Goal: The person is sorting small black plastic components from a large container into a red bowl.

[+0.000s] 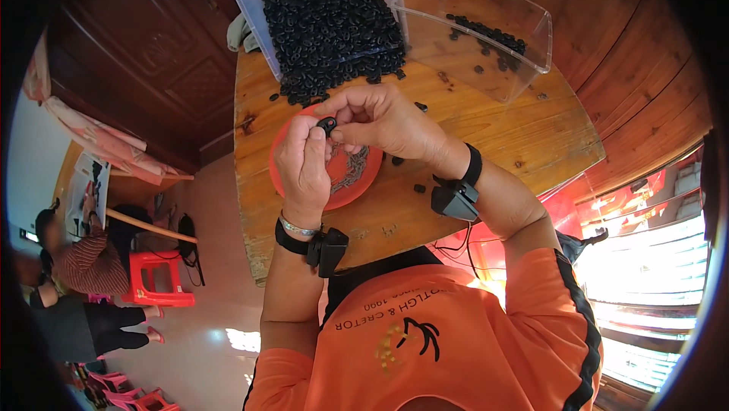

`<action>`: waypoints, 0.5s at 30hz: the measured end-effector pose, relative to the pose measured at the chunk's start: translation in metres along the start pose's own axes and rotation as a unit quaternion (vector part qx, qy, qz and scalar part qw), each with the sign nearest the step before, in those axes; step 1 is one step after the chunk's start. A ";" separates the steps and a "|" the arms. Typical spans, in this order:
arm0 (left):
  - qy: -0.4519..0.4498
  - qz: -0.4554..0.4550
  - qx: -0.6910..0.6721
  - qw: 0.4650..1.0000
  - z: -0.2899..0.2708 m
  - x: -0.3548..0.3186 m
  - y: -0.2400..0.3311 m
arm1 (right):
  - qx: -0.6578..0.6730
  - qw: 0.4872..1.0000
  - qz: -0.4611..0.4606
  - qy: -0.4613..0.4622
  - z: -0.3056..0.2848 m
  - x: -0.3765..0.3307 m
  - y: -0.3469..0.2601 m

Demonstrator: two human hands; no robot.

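A small black oval plastic piece (pixel 327 125) with a hole in it is pinched by my left hand (pixel 305 164), thumb on top. My right hand (pixel 389 124) comes in from the other side, thumb and fingers closed on the piece's right edge; whether a smaller part is between those fingertips is hidden. Both hands are over an orange-red bowl (pixel 278 154), partly covering it. Thin silvery metal pieces (pixel 354 170) lie in the bowl. Beyond my hands, a tipped translucent bin (pixel 244 1) spills a large heap of black pieces (pixel 334 28) onto the wooden table (pixel 471 134).
A clear plastic box (pixel 486 3) with some black pieces stands at the table's far right. Several loose black pieces lie near the bowl. Off to the left, another person (pixel 91 259) sits by a red stool (pixel 161 278). Dark cables (pixel 467 251) hang by the table's near edge.
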State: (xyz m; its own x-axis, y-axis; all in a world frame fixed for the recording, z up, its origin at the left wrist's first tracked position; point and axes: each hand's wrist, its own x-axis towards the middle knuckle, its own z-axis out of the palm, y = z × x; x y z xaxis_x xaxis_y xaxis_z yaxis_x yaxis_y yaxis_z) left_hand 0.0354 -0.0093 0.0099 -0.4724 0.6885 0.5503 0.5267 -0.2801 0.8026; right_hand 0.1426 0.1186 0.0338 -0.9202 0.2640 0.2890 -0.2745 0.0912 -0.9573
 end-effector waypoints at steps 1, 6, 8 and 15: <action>0.004 -0.007 -0.013 1.000 0.001 0.000 -0.001 | 0.000 1.000 0.001 0.001 0.000 0.000 0.001; -0.001 -0.026 -0.034 0.999 0.004 0.002 -0.001 | -0.011 1.000 -0.002 0.019 0.000 0.002 0.004; 0.024 -0.050 -0.060 0.997 0.007 0.003 0.002 | -0.025 0.998 -0.030 0.040 0.004 0.003 0.008; 0.030 -0.063 -0.080 0.994 0.008 0.002 -0.006 | -0.109 0.992 -0.040 0.041 0.007 0.001 0.003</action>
State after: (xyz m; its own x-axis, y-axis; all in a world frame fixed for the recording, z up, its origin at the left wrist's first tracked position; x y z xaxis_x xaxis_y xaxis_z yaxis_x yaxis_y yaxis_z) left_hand 0.0370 -0.0014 0.0047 -0.5719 0.6847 0.4519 0.3430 -0.3008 0.8899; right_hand 0.1395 0.1126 0.0311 -0.8703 0.3233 0.3716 -0.2701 0.3176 -0.9090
